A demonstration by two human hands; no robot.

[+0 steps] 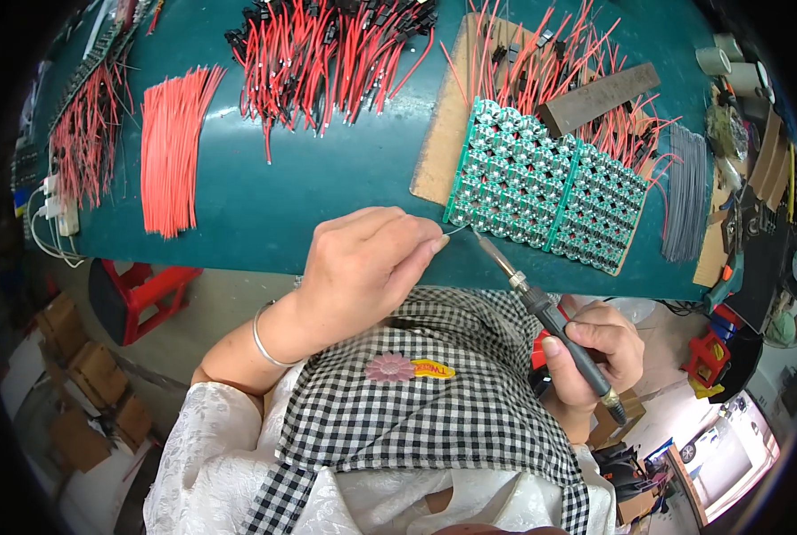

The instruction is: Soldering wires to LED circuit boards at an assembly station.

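Note:
My right hand (605, 346) is wrapped round the dark handle of a soldering iron (554, 318). The iron's tip points up and left, close to the near left corner of a green circuit board panel (505, 183). Between thumb and forefinger, my left hand (358, 259) pinches a thin silvery solder wire (456, 229), whose end reaches toward that same corner. A second panel (599, 209) adjoins on the right; both carry rows of small round units. Red wires (594, 53) stand out from their far side, and a dark metal bar (600, 98) lies across them.
On the green table (264, 236) lie a bundle of plain red wires (177, 152), a heap of red and black wires with connectors (331, 62), and a grey wire bundle (685, 192). A brown board (434, 169) lies under the panels. A red stool (144, 299) stands below left.

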